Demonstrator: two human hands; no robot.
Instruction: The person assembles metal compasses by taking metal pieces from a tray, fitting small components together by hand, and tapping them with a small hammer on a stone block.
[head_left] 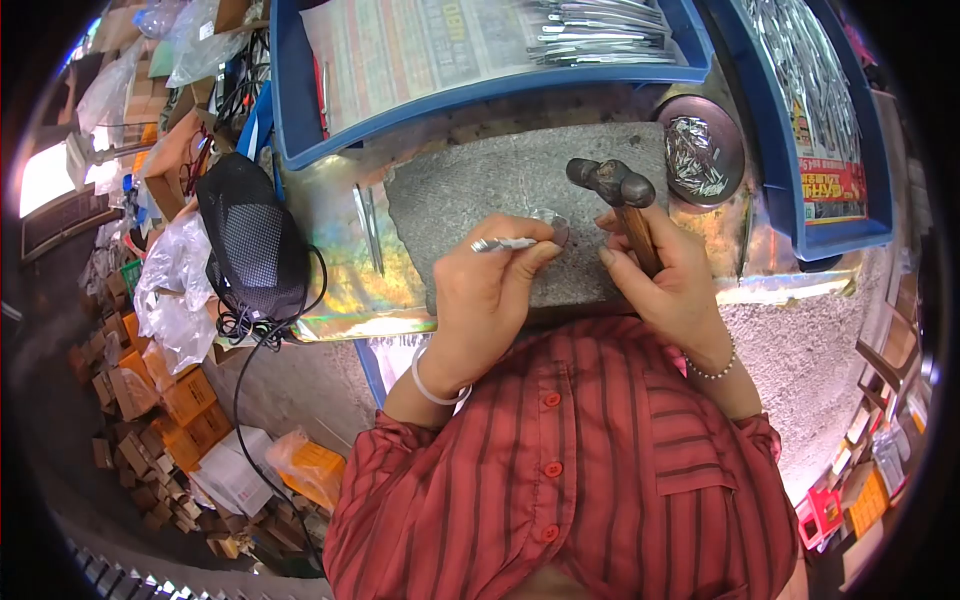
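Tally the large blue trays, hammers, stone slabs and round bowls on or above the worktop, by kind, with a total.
Blue trays: 2
Hammer: 1
Stone slab: 1
Round bowl: 1
Total: 5

The shirt is red with dark vertical stripes.

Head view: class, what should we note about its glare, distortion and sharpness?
Head view: white glare at the far-left bright patch; rainbow reflections on the shiny sheet.
Head view: wide-lens bending along the blue tray, with black corners.
Head view: hammer reads clearly; the clear piece by the left hand is hard to make out.
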